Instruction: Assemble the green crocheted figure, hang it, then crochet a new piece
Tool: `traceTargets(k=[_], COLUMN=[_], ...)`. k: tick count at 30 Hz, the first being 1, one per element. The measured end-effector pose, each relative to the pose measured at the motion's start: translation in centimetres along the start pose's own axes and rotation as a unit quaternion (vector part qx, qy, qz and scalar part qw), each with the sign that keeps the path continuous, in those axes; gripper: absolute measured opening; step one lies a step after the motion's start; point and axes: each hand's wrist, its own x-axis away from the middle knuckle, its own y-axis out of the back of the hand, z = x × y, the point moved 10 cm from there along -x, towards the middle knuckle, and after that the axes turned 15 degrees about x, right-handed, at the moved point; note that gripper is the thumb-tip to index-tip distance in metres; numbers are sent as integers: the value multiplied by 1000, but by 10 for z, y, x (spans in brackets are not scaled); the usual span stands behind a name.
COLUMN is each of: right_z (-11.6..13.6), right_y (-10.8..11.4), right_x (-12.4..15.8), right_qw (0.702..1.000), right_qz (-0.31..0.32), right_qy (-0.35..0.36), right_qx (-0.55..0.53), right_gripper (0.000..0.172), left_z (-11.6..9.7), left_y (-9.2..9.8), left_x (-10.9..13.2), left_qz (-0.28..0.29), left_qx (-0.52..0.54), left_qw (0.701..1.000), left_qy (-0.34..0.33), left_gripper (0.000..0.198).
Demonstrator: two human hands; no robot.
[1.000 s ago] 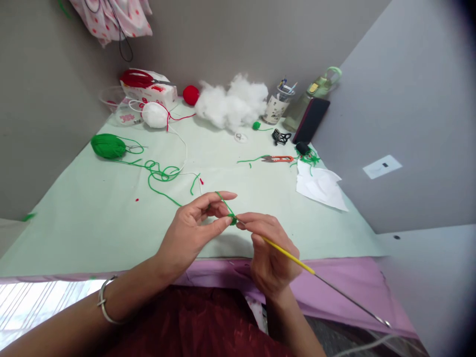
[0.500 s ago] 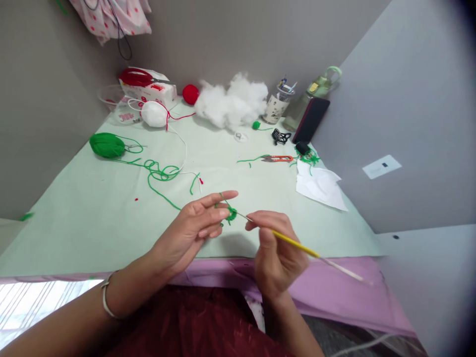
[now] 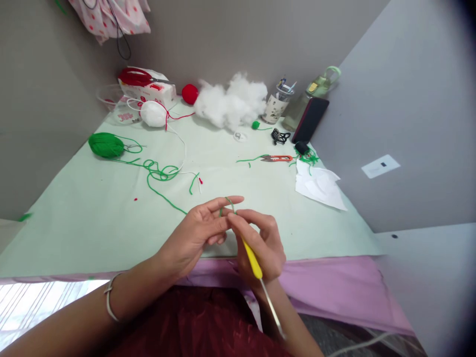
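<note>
My left hand is closed on a small green crochet piece, now mostly hidden behind the fingers. Its index finger is stretched out, with green yarn looped over it. The fingertips of my right hand meet those of the left. In my right hand is a crochet hook with a yellow grip, its metal rear end pointing down toward me; the hook's tip is hidden. From my left hand the green strand runs back to a green yarn ball at the left.
Along the back stand a white yarn ball, white stuffing, a pen cup, a bottle and a phone. Orange snips and white paper lie at the right.
My right hand has moved left to the left fingertips, and the hook has swung from slanting right to pointing steeply down. The green piece, visible before, is now mostly covered.
</note>
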Motion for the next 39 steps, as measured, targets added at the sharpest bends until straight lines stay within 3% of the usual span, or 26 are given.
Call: traceTargets(k=[3, 7, 12, 19, 23, 26, 29, 34, 39], right_z=[-18, -42, -42, -42, -55, -63, -57, -43, -51], right_y=[2, -10, -22, -22, -24, -29, -31, -27, -30], right_x=[-4, -5, -3, -2, -2, 0, -1, -1, 2], right_qw=[993, 943, 936, 930, 895, 864, 867, 918, 895], right_qz=[-3, 4, 29, 27, 24, 38, 53, 51, 50], right_qy=[-85, -217, -222, -220, -266, -305, -289, -230, -265], right_qx=[-76, -252, -272, -295, -358, -399, -402, -319, -355], right_gripper=[29, 19, 15, 15, 15, 17, 16, 17, 17], left_z=[1, -10, -11, -6, 1, 2, -1, -9, -15], left_y=[0, 4, 0, -1, -6, -7, -3, 0, 4], left_x=[-1, 1, 1, 1, 2, 1, 0, 3, 4], left_qz=[7, -2, 13, 13, 44, 59, 45, 22, 7], left_qx=[34, -24, -66, 11, 42, 45, -8, -70, -77], left_qw=[999, 999, 996, 1000, 997, 995, 999, 995, 994], left_qy=[22, -33, -59, -19, 48, 61, 18, -61, -78], left_gripper=[28, 23, 25, 49, 48, 41, 37, 42, 39])
